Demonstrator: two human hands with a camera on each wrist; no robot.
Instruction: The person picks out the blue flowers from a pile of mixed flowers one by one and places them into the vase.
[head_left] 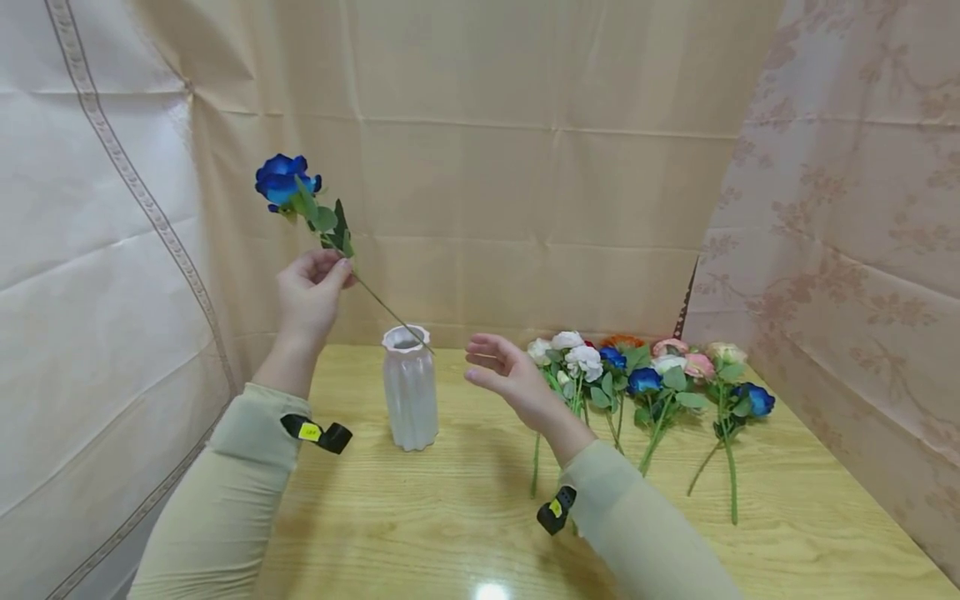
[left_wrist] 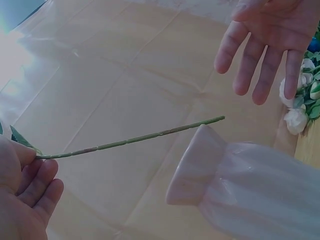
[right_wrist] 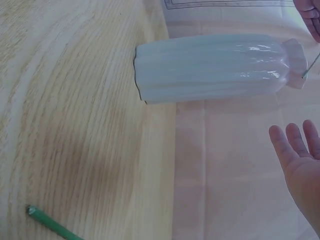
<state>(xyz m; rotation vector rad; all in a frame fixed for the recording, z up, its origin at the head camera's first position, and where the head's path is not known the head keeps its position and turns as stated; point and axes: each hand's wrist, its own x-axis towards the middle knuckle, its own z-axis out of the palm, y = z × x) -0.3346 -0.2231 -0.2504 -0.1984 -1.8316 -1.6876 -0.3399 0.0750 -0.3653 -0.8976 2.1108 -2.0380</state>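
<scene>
My left hand [head_left: 311, 287] pinches the stem of a blue rose [head_left: 283, 179] just below its green leaves. From there the thin stem [left_wrist: 130, 141] slants down to the right, its lower tip crossing the mouth of the white fluted vase [head_left: 411, 400] in the head view. The vase stands upright on the table, left of centre. To its right my right hand [head_left: 513, 379] is raised with fingers extended and holds nothing. In the left wrist view the palm of that hand faces the vase, a short way from the stem's tip.
Several artificial flowers lie on the wooden table [head_left: 450, 517] at the right: white blooms [head_left: 583, 362], blue roses [head_left: 643, 381], pink blooms [head_left: 699, 367] and an orange flower [head_left: 622, 341]. Their stems point toward the front. A beige cloth [head_left: 480, 183] hangs behind, with patterned cloth at the right side.
</scene>
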